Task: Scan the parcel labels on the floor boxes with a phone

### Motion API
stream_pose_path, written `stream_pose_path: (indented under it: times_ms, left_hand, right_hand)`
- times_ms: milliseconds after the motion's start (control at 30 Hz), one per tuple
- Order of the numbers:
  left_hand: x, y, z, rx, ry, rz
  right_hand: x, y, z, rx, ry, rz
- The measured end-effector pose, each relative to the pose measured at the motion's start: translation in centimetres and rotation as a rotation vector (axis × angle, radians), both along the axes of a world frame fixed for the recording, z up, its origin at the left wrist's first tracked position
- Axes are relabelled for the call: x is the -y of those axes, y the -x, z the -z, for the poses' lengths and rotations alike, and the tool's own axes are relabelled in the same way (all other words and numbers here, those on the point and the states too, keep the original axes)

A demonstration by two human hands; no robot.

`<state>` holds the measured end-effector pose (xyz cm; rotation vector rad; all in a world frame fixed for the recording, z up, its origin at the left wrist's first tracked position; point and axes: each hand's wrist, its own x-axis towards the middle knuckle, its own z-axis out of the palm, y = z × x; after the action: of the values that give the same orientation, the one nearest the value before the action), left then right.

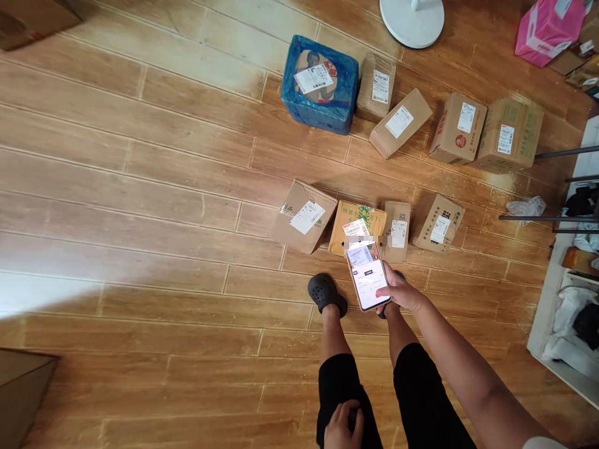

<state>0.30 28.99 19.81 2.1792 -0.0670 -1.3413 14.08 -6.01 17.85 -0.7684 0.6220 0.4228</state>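
Head view looks straight down on a wooden plank floor [140,206] strewn with parcels. Biggest among them is a blue-wrapped parcel [319,84] with a white label, at the far end of a back row. Beside it to the right run four brown cardboard boxes, the last and widest being a box with green print [510,134] near some dark metal legs. Closer in lies a second row of four cartons: a tilted labelled box [304,216], a yellowish box with green print [358,226], a narrow box [397,231] and a small angled box [438,222]. A white round base [412,22] and a pink package [547,28] sit along the top edge.

Standing just short of the near row are the person's legs in black shorts and dark clogs [326,293]. Their right hand [401,290] is closed around a phone [367,275], thumb on its lit screen, held above the yellowish box and the feet. Their left hand [344,427] rests loosely curled on the left thigh at the bottom edge, holding nothing.
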Motion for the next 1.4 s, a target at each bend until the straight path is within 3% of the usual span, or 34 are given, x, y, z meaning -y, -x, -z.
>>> stream_pose_path:
  times_ms: [533,900,1400]
  left_hand:
    - [1.9,-1.1,-0.9,-0.051,-0.044,-0.051]
    - [2.4,-1.2,-1.2,-0.074,-0.065,-0.093]
    - [2.5,-0.9,-1.0,-0.066,-0.075,-0.092]
  right_hand:
    - [0.1,-1.1,-0.3,0.006,0.026,-0.103]
    - [-0.5,-0.3,0.1,-0.043,0.168,-0.121]
    - [-0.7,0.3,0.4,-0.009,0.149,-0.119]
